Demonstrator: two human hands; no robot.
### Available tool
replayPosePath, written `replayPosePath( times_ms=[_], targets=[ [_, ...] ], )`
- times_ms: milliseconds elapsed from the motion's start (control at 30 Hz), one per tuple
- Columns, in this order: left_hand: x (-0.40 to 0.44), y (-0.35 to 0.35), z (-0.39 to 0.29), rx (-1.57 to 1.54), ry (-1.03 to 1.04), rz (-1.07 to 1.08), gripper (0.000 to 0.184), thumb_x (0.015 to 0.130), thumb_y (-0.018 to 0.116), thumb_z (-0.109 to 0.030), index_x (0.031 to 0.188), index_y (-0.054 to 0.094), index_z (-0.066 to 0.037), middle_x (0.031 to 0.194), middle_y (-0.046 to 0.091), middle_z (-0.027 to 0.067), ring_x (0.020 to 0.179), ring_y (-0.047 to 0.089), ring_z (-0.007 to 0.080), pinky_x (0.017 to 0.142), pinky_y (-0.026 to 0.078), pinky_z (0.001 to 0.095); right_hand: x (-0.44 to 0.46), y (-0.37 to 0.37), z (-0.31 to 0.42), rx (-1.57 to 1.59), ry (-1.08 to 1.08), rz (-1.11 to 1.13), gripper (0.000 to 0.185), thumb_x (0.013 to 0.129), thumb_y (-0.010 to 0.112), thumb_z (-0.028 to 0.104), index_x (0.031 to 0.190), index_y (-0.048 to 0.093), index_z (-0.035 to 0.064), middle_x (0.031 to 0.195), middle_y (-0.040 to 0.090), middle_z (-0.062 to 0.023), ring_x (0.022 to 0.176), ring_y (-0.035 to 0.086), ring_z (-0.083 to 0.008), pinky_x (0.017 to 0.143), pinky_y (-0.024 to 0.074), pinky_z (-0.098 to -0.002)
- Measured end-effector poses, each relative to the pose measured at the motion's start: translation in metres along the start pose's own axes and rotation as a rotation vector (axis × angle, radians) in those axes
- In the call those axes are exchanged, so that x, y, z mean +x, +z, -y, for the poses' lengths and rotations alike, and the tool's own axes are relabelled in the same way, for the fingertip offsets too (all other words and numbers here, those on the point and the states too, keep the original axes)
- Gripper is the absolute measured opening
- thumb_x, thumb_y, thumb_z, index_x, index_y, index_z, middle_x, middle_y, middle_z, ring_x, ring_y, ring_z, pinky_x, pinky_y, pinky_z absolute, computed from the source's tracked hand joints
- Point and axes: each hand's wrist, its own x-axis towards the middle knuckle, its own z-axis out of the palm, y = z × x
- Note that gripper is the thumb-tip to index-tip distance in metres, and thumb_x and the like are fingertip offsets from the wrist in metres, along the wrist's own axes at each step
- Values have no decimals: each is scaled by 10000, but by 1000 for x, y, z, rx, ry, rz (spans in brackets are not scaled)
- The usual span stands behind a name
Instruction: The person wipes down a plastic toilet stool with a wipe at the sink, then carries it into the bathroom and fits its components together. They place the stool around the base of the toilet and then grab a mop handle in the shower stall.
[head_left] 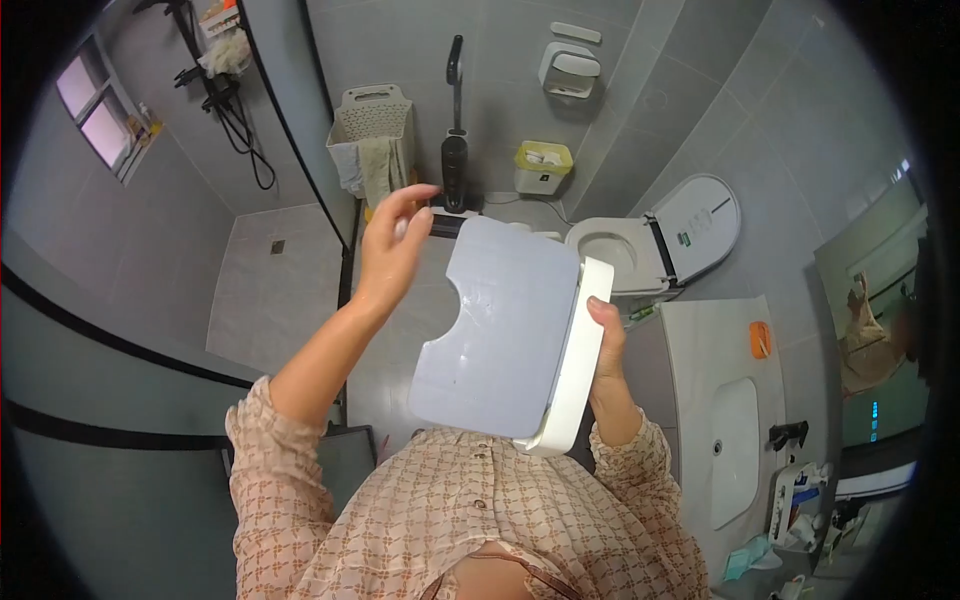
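My right hand (610, 355) grips the white edge of a folding stool (510, 330), thumb on top. The stool has a flat grey-blue panel with a rounded notch in its left side, and it is held tilted in front of my body. Its underside and most of my right fingers are hidden. My left hand (392, 250) is raised to the left of the panel, apart from it, with fingers loosely bent and spread.
Ahead stand a laundry basket (372, 115) with cloths over its rim, a black upright floor cleaner (455, 165) and a small bin (541, 178). A toilet (615, 240) with raised lid and a sink (735, 455) are on the right. Glass shower panels (130, 360) stand left.
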Motion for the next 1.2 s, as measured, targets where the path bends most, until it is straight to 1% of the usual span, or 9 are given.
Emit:
replayPosePath(
  times_ms=[100, 233, 333, 633, 733, 900, 967, 1067, 1200],
  targets=[
    [-53, 30, -9, -598, -582, 225, 440, 880, 591, -304, 1186, 524, 5, 1078, 578, 101, 1043, 524, 166, 894, 428, 304, -6, 0, -3, -32, -33, 3, 525, 746, 550, 366, 1074, 535, -44, 861, 604, -130, 733, 619, -199, 612, 510, -282],
    [-75, 23, -44, -386, -553, 276, 593, 866, 570, -444, 1196, 488, 41, 1035, 595, 152, 969, 586, 185, 855, 462, 293, -18, 10, 2, -33, -153, 82, 480, 778, 529, 318, 1106, 508, -32, 877, 594, -116, 730, 598, -174, 627, 485, -262],
    [-79, 21, -63, -308, -616, 290, 651, 864, 520, -519, 1183, 491, 49, 975, 612, 152, 850, 632, 187, 773, 502, 287, -27, 12, 18, -97, -46, 149, 458, 796, 523, 314, 1099, 509, -29, 868, 593, -113, 746, 590, -162, 642, 480, -251],
    [-86, 23, -54, -419, -648, 206, 651, 871, 525, -504, 1197, 487, 57, 1034, 602, 155, 893, 623, 187, 794, 500, 292, -16, 14, 22, -146, 28, 112, 432, 822, 536, 313, 1064, 516, -44, 847, 603, -109, 736, 609, -163, 651, 502, -251],
    [-59, 24, -51, -634, -758, 263, 646, 875, 529, -488, 1203, 482, 66, 1043, 601, 155, 890, 622, 186, 795, 500, 294, 2, 8, 29, -63, 154, 226, 533, 809, 549, 291, 1218, 440, -34, 971, 582, -134, 869, 603, -180, 752, 498, -278],
    [-68, 23, -59, -451, -639, 213, 633, 888, 497, -496, 1186, 491, 62, 1018, 604, 154, 880, 625, 188, 782, 512, 300, -45, 22, 21, -92, -15, 209, 613, 803, 479, 223, 1355, 298, 26, 1129, 514, -146, 1011, 555, -215, 866, 473, -331],
    [-77, 26, -63, -429, -665, 202, 630, 892, 483, -503, 1187, 491, 54, 1006, 606, 153, 877, 627, 189, 781, 514, 301, -50, 18, 28, -26, 113, 238, 711, 784, 517, 174, 1413, 204, 69, 1202, 459, -145, 1092, 506, -218, 932, 428, -341],
    [-85, 27, -71, -426, -708, 182, 638, 895, 467, -512, 1202, 478, 47, 1000, 607, 150, 878, 628, 189, 784, 516, 304, -50, 22, 41, -36, 170, 298, 700, 786, 504, 159, 1411, 200, 68, 1199, 466, -147, 1069, 522, -216, 917, 440, -325],
    [-83, 26, -69, -407, -700, 230, 660, 895, 458, -514, 1259, 441, 35, 1079, 585, 176, 943, 621, 207, 814, 512, 316, -58, 31, 31, -89, 40, 142, 516, 829, 464, 197, 1297, 370, 2, 1101, 544, -142, 989, 572, -212, 846, 488, -324]
  ],
)
